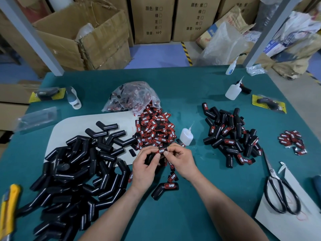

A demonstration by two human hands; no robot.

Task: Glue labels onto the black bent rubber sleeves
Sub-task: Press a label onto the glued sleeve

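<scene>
Over the middle of the green bench point(199, 94), both hands are working one piece together. The left hand point(145, 168) is wrapped around a black sleeve point(150, 158), fingers closed on it, and the right hand point(180, 160) is pinching down on a label point(161, 150) sitting on top of that sleeve, thumb and fingertips pressed at its right end. You can read "TAPER" in white on the label, with red on it too.

Just in front of the hands lies one sleeve with its label already on point(165, 188), and a few loose labels are scattered around it. Off to the left is a big messy heap of bare sleeves point(74, 171), partly lying on a white board point(73, 126). Right behind the hands is a label pile point(154, 131) spilling out of a clear bag point(133, 96). A small glue bottle point(186, 135) stands just right of that pile, nozzle up.

Further right there's a stack of finished sleeves point(231, 136), then a small clump of labels point(292, 140) near the bench edge. Scissors point(278, 186) lie on a white sheet at the right. Another bottle point(233, 91) sits further back, and a yellow knife point(8, 209) is at the near-left corner. Cardboard boxes point(97, 40) are stacked on the floor beyond.
</scene>
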